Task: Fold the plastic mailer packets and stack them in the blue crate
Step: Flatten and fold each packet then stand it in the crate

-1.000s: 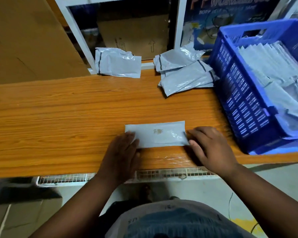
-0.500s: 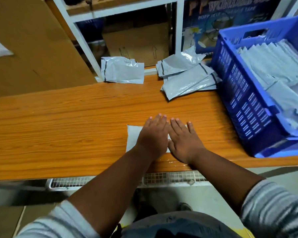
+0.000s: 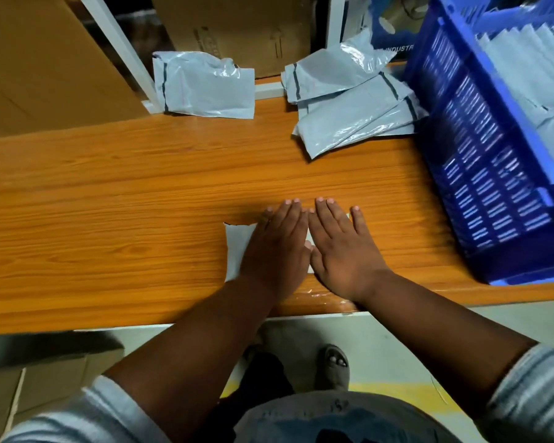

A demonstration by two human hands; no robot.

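1. Where the near edge of the wooden counter (image 3: 109,193) runs, one grey mailer packet (image 3: 239,247) lies flat; only its left end and thin slivers between and beside the hands show.
2. Left hand (image 3: 277,251): palm down on the packet, fingers (image 3: 288,215) straight and close together, pressing flat; nothing gripped.
3. Right hand (image 3: 343,251): palm down just beside the left hand, thumbs nearly touching, fingers straight with the little finger spread slightly; pressing the packet's right part, nothing gripped.
4. Loose packet (image 3: 205,86): crumpled, grey with a dark stripe near its left end, at the far edge of the counter against a white shelf post (image 3: 119,46).
5. Pile of unfolded packets (image 3: 352,103): several overlapping, at the far edge of the counter, touching the crate's left wall.
6. Blue crate (image 3: 480,161): slotted walls, on the right end of the counter, well apart from the hands; folded grey packets (image 3: 525,68) stacked inside in overlapping rows.
7. Cardboard box (image 3: 237,24): behind the shelf frame, beyond the loose packet.
8. Striped sleeves (image 3: 531,398): pushed up both forearms.
9. Shoe (image 3: 333,362): on the floor below the counter edge.
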